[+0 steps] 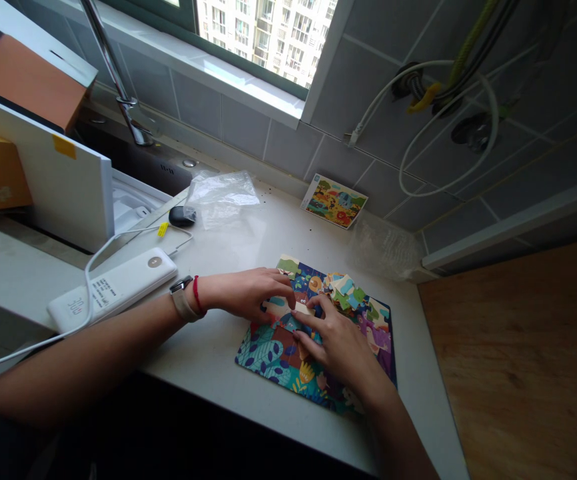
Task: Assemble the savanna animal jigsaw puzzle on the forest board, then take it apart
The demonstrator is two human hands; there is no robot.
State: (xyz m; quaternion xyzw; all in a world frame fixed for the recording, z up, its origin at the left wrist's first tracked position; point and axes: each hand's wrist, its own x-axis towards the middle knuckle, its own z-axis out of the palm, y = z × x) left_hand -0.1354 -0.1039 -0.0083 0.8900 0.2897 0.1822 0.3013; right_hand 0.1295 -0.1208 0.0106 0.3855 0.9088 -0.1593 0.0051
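A colourful jigsaw puzzle (273, 350) lies on the white counter, much of its picture put together within a dark-edged board. My left hand (248, 293) reaches over its upper left part, fingers bent and apart, tips down on the pieces. From the right, my right hand (338, 340) rests on the middle of the puzzle with thumb and fingers spread. A pale puzzle piece (304, 309) shows by the right fingertips, partly covered by them. Loose puzzle pieces (346, 291) are heaped on the puzzle's upper right part, just beyond my right hand.
A picture card (335, 200) leans near the tiled wall, with clear plastic wrap (386, 247) beside it. To the left are a white power bank (113, 287) with a cable, a black mouse-like object (182, 216), a plastic bag (223, 193) and boxes over the sink. A wooden panel (518, 353) borders the right.
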